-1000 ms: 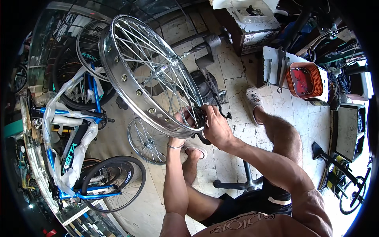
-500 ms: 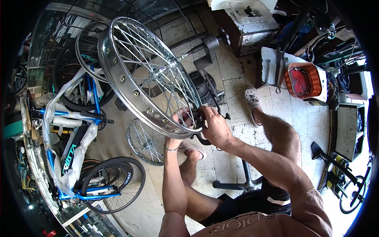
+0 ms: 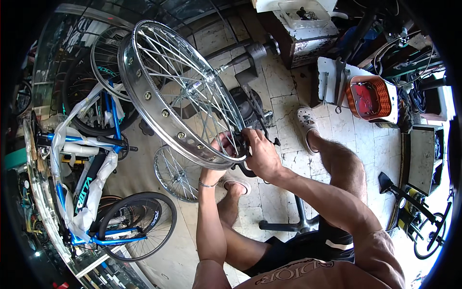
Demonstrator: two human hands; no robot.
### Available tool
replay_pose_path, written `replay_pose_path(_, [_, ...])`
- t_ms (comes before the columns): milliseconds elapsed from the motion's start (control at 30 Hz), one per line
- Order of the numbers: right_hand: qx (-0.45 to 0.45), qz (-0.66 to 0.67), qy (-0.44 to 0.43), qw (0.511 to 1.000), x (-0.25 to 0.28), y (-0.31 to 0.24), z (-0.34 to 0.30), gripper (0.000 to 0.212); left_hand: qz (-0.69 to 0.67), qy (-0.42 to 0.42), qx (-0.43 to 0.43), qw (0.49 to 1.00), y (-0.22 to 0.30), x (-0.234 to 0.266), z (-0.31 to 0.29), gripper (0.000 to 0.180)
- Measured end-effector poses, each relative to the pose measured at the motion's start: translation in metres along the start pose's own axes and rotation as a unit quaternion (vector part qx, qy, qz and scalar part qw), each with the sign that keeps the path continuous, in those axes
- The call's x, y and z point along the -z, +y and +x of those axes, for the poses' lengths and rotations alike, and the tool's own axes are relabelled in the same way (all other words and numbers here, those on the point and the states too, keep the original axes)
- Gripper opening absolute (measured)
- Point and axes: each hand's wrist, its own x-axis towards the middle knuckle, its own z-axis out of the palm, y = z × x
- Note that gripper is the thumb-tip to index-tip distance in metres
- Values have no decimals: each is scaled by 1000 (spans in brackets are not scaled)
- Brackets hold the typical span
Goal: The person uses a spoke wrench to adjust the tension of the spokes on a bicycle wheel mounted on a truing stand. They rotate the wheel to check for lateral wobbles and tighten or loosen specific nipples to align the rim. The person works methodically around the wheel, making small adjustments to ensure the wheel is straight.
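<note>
A chrome bicycle wheel (image 3: pixel 153 103) with bare rim and many spokes stands tilted in a dark metal truing stand (image 3: pixel 250 96). Its hub axle sits by the stand's threaded spindle (image 3: pixel 237 61). My left hand (image 3: pixel 220 147) reaches behind the near end of the rim, its curled fingers among the spokes and partly hidden by the rim. On the outer right side my right hand (image 3: pixel 262 156) is closed, fingertips against a small dark part (image 3: pixel 241 142) beside the rim. Whatever either hand pinches there is too small and covered to make out.
A second spoked wheel (image 3: pixel 175 176) lies on the tiled floor below. Blue bicycle frames (image 3: pixel 113 118) and tyred wheels (image 3: pixel 139 226) crowd the left. At right, wrenches (image 3: pixel 340 84) and an orange basket (image 3: pixel 370 98) rest on a white surface. My clog-clad foot (image 3: pixel 306 123) is beside the stand.
The wheel's rim has shifted very slightly to the left. Both hands remain at the same place on the rim, with only slight finger movement.
</note>
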Motion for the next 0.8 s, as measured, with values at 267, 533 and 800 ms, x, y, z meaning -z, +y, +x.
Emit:
replay_pose_path(267, [7,12,9,1000,1,-6,-2,51,-28,4,6,1000,-13,16,-5,45])
replay_pose_path(533, [4,103,33,994,-8,11,-3,48,26,37,-35,998,-12,-13,12,39])
replay_pose_path(800, [74,58,39,995,-6,11,-6,49,-126,-111,93,981,9,12,13,63])
